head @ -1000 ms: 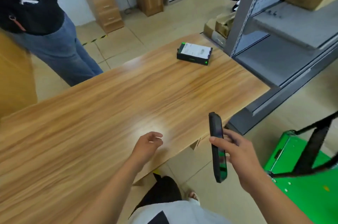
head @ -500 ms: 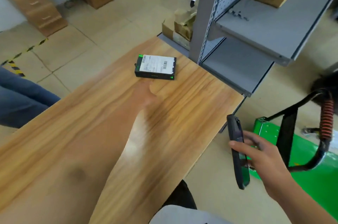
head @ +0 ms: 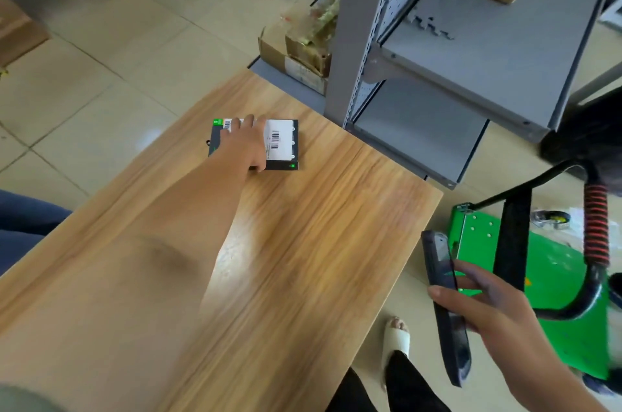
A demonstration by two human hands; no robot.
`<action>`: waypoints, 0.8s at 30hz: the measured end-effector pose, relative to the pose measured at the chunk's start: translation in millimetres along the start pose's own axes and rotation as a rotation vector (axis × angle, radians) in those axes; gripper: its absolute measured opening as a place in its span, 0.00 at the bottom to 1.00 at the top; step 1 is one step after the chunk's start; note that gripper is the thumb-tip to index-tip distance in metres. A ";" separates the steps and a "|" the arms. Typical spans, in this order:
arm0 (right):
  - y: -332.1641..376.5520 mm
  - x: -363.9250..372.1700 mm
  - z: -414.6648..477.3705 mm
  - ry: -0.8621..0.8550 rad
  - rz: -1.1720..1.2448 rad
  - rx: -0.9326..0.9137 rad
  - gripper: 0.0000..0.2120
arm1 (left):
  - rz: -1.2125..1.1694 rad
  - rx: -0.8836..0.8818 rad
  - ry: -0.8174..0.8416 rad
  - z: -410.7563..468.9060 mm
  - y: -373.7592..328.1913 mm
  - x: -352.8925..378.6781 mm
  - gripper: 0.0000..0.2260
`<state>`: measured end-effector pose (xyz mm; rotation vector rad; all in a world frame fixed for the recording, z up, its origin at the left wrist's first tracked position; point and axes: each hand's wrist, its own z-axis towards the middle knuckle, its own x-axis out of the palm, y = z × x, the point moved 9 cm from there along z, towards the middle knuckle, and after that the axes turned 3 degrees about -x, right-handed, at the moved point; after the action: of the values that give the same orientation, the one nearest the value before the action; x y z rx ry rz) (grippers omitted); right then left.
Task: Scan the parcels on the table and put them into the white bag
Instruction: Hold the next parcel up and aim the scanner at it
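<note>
— Parcel [head: 281, 142] location?
— Far end of the desk [head: 303, 243], lying flat, white barcode label up, dark box with green corner marks. Close to the grey metal shelving [head: 420, 75].
— Left hand [head: 247, 147]?
— Mine, arm stretched across the desk, hand laid over the parcel's left half, fingers spread on the label, thumb down at the near edge. Can't tell if it's actually gripping.
— Right hand [head: 484, 304]?
— Off the desk's right edge, closed around a dark handheld scanner [head: 444, 307], held on edge, thumb across its face.
— Around that?
— Green cart [head: 555, 277] with black handle on the floor at right, open cardboard boxes [head: 299, 44] beyond the desk.
</note>
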<state>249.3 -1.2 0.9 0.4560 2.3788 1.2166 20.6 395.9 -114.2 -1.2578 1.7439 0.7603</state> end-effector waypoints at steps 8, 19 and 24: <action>13.7 18.9 18.7 0.141 -0.089 -0.038 0.25 | 0.052 0.092 -0.043 -67.8 -8.9 23.1 0.51; 6.3 73.7 26.2 0.529 -0.214 -0.123 0.31 | 0.039 -0.117 -0.011 -315.9 18.4 140.9 0.46; -21.3 87.3 11.2 0.701 -0.260 -0.119 0.20 | 0.092 -0.266 0.090 -408.3 44.8 202.3 0.44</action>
<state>178.4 35.4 -41.9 -0.3799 2.7700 1.5571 -164.9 -22.5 -101.7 -1.4131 1.8273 1.0299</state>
